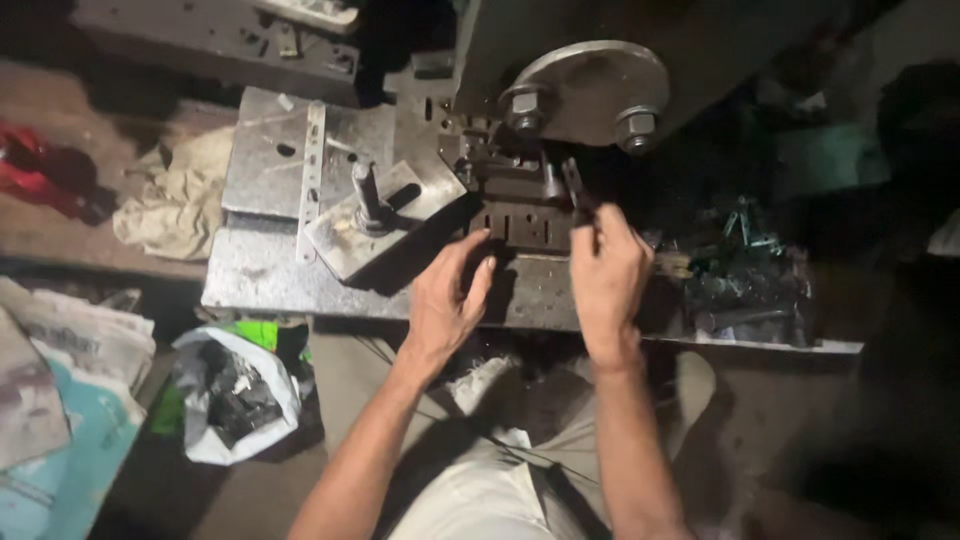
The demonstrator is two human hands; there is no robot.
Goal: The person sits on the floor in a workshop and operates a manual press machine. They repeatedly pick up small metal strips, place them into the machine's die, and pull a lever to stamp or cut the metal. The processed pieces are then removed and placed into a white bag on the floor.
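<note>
Reaching toward a dark slotted metal block (pixel 525 225) at the middle of the steel worktop (pixel 260 275), left hand (pixel 447 300) open, fingers loosely curled, fingertips just short of the block's near left edge and holding nothing. Pinching a small dark metal piece (pixel 578 195) between thumb and forefinger, right hand (pixel 606 275) closed on it right at the block's right end, piece tilted up toward the machine. Looming just beyond the block, a press machine (pixel 560 60) with a round grey plate (pixel 590 85) and two large hex nuts (pixel 525 105). Lying left of the block, a tilted square plate with an upright post (pixel 370 210), and beside it a perforated metal strip (pixel 312 170). Heaped at the right end of the worktop, a dim pile of dark metal parts (pixel 750 285), details too dark to tell. Sitting on the floor at the near left, an open white bag of dark scrap (pixel 235 395), next to folded newspapers (pixel 70 345). Crumpled at the far left, a pale rag (pixel 180 200) and something red (pixel 40 175).
</note>
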